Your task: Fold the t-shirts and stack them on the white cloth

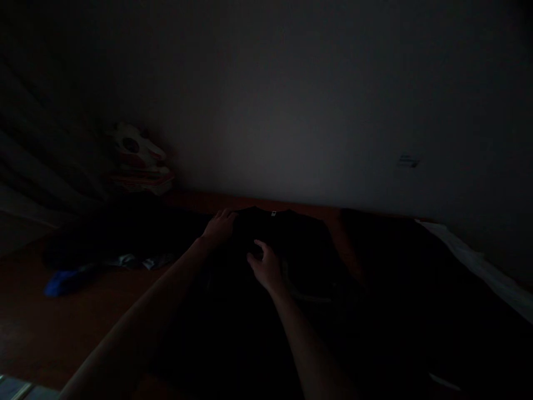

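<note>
Although the light is very low, a dark shirt (302,233) can be made out, spread on a reddish-brown surface (83,328) directly in front of the person, its neckline toward the wall. A small white label (273,213) sits at the neckline, and a pale line (312,299) shows lower on the garment, to the right of the arms.

The left hand (220,225) rests at the shirt's left shoulder, fingers pointing toward the wall; whether it grips any cloth cannot be told. The right hand (265,266) is over the chest area, thumb and forefinger parted with nothing visible between them; contact with the fabric cannot be confirmed.

To the left lies a dark cloth heap (125,233), with a blue cloth (62,282) at its near edge. To the right is a further dark cloth (395,266), bordered by white fabric (470,255). Behind, at the far left, a pale object (133,147) of unclear kind sits on a stack (141,180) near the wall (291,111).
</note>
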Action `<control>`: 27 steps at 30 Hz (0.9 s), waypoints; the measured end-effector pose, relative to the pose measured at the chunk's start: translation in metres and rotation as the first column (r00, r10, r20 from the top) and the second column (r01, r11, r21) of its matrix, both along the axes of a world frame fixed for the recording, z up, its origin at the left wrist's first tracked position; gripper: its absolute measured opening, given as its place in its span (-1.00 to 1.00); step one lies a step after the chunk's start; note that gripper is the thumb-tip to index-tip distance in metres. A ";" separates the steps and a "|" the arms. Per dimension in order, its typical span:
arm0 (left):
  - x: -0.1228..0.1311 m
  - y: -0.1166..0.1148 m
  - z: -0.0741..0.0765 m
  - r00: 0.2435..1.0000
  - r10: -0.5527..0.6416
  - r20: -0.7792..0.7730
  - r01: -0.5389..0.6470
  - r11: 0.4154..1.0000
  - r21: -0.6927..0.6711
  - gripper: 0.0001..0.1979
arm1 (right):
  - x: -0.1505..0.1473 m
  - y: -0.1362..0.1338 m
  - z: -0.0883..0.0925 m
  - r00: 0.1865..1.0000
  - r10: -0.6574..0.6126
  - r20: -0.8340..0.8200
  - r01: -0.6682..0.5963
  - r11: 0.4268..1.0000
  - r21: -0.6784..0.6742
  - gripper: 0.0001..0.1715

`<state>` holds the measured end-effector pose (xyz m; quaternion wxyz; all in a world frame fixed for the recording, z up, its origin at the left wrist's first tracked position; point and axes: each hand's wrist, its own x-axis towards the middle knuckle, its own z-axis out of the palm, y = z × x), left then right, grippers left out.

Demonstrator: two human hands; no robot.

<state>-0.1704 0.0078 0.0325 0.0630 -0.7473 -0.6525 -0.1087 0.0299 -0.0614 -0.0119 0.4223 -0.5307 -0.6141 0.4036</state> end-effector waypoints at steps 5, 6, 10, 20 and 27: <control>-0.019 -0.026 -0.018 0.997 -0.070 0.018 0.070 0.997 -0.022 -0.50 | 0.006 -0.002 0.009 0.995 -0.067 0.068 0.065 0.997 0.032 -0.50; -0.022 -0.028 -0.022 0.998 -0.058 0.005 0.059 0.996 -0.072 -0.46 | 0.007 -0.003 0.011 0.993 -0.078 0.092 0.074 0.996 0.047 -0.53; -0.022 -0.028 -0.028 0.999 0.025 -0.043 -0.033 0.982 -0.186 -0.41 | 0.005 -0.008 0.016 0.973 -0.115 0.201 0.094 0.989 0.111 -0.56; 0.018 0.006 -0.038 1.000 -0.001 -0.014 -0.002 0.980 -0.197 -0.39 | 0.009 -0.014 0.016 0.933 -0.157 0.322 0.106 0.980 0.171 -0.65; 0.024 -0.015 -0.031 0.997 -0.071 -0.011 0.071 0.997 -0.011 -0.46 | 0.010 -0.009 0.013 0.939 -0.218 0.265 0.155 0.959 0.238 -0.61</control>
